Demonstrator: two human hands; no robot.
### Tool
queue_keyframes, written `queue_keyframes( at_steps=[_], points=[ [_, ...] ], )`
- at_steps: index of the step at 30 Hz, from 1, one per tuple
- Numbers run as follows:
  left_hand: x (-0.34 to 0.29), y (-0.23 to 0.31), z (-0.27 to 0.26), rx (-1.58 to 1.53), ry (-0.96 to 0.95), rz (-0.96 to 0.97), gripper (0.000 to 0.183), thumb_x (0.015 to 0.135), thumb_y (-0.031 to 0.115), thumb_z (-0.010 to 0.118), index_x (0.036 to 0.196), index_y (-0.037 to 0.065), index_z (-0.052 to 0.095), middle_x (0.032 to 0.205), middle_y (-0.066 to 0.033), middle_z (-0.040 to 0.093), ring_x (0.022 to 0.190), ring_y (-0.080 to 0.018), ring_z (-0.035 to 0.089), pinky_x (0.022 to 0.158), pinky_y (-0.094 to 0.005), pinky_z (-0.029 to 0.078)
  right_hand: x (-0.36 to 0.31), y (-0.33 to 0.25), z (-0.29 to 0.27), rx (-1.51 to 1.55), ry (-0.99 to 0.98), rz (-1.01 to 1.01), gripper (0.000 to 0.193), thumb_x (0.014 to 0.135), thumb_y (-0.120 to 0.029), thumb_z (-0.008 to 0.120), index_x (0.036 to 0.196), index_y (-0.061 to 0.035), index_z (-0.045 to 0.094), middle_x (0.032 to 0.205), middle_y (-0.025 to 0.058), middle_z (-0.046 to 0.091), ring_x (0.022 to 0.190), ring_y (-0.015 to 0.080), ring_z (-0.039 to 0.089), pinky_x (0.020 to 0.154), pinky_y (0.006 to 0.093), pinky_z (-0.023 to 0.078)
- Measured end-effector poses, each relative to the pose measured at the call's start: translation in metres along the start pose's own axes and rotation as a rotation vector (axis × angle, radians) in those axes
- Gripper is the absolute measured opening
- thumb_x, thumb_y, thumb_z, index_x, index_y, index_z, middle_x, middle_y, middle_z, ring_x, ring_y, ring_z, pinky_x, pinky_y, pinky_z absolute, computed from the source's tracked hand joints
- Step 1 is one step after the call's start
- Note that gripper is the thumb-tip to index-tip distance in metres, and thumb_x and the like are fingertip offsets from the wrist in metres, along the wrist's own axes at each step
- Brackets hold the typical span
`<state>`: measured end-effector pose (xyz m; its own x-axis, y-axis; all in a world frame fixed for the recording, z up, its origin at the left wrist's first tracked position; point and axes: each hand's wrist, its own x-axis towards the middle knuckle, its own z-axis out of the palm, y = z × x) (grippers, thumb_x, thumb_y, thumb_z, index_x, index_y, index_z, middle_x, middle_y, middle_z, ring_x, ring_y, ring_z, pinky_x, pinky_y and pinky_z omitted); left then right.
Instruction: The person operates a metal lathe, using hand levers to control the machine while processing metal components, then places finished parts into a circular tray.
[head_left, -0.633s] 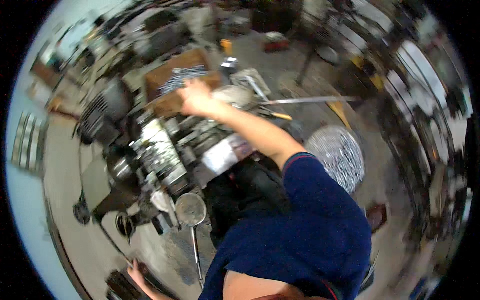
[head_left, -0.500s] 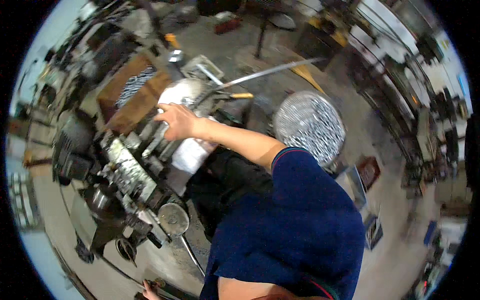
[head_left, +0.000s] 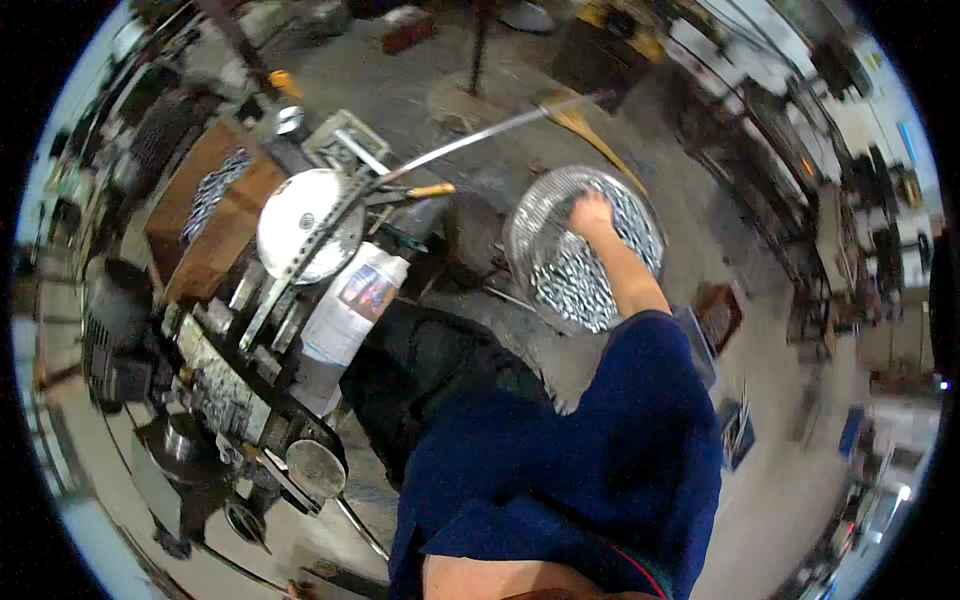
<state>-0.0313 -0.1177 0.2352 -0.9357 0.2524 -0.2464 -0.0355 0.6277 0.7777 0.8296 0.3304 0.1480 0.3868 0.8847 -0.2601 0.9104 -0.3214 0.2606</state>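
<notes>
My right hand [head_left: 592,214] reaches down into a round perforated metal basket [head_left: 522,214]. It touches or hovers just over the small shiny metal parts [head_left: 582,286] heaped inside. Its fingers look bunched together; whatever they hold, if anything, is hidden. My left hand is out of the picture. To the left stands a bench machine with a white round disc [head_left: 285,230], a perforated metal strip [head_left: 318,242] slanting across it. Beside the disc, a pale printed sheet or bag [head_left: 352,312] lies close to my dark-trousered leg.
A wooden box [head_left: 222,250] of similar metal parts sits behind the machine. From it a long metal bar [head_left: 470,142] reaches out, near a yellow-handled tool [head_left: 432,190]. A round metal plate [head_left: 316,468] stands at the lower left. A reddish tray [head_left: 718,312] lies beyond the basket.
My right hand has swung from the machine at the left over to the basket at the right. The white disc and printed sheet are now uncovered. My left hand has left the lower edge.
</notes>
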Motion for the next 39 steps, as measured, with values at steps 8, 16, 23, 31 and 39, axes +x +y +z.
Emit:
queue_keyframes(
  at_steps=[8,16,23,31,39],
  points=[
    [0.006,-0.003,-0.021,0.057,-0.028,0.252,0.028,0.078,0.021,0.065,0.069,-0.001,0.052,0.055,-0.0032,0.048,0.042,-0.0125,0.044,0.04,-0.0294,0.035,0.033,0.012,0.015,-0.186,-0.201,-0.05,0.042,0.078,-0.037,0.056,0.111,-0.0112,0.061,0.113,0.0102,0.059,0.103,0.027,0.057,0.079,0.0406,0.049],
    [-0.052,0.045,-0.013,0.507,0.118,0.292,0.021,0.077,0.016,0.061,0.076,-0.003,0.053,0.061,-0.0107,0.056,0.053,-0.0207,0.057,0.049,-0.0333,0.047,-0.001,-0.032,-0.032,0.007,-0.083,-0.156,0.044,0.067,-0.036,0.061,0.098,-0.0039,0.064,0.102,0.0157,0.063,0.098,0.0287,0.06,0.081,0.0361,0.048],
    [-0.127,0.206,0.053,-0.17,-0.409,0.587,0.028,0.083,0.014,0.058,0.102,-0.006,0.057,0.085,-0.0114,0.064,0.074,-0.0139,0.06,0.066,-0.0266,0.047,-0.112,-0.186,-0.152,1.02,-0.199,-1.057,0.023,0.065,-0.011,0.057,0.081,0.0041,0.065,0.075,0.0102,0.065,0.069,0.0179,0.059,0.066,0.0274,0.047],
    [-0.172,0.248,0.187,-0.665,-1.09,0.391,0.035,0.093,0.028,0.046,0.09,-0.005,0.059,0.071,-0.0126,0.063,0.064,-0.021,0.062,0.063,-0.0294,0.05,-0.314,-0.339,-0.269,1.1,0.287,-2.029,0.042,0.051,-0.005,0.062,0.093,-0.0054,0.066,0.105,0.0166,0.06,0.098,0.0326,0.054,0.085,0.0372,0.044],
    [-0.186,0.228,0.199,-1.004,-1.051,0.142,0.029,0.09,0.028,0.048,0.083,0.001,0.059,0.069,-0.0082,0.062,0.06,-0.0168,0.06,0.056,-0.0277,0.047,-0.34,-0.36,-0.241,1.15,0.338,-1.982,0.035,0.055,-0.005,0.064,0.091,-0.0053,0.064,0.107,0.0147,0.059,0.098,0.0311,0.055,0.083,0.0377,0.045]
  ],
)
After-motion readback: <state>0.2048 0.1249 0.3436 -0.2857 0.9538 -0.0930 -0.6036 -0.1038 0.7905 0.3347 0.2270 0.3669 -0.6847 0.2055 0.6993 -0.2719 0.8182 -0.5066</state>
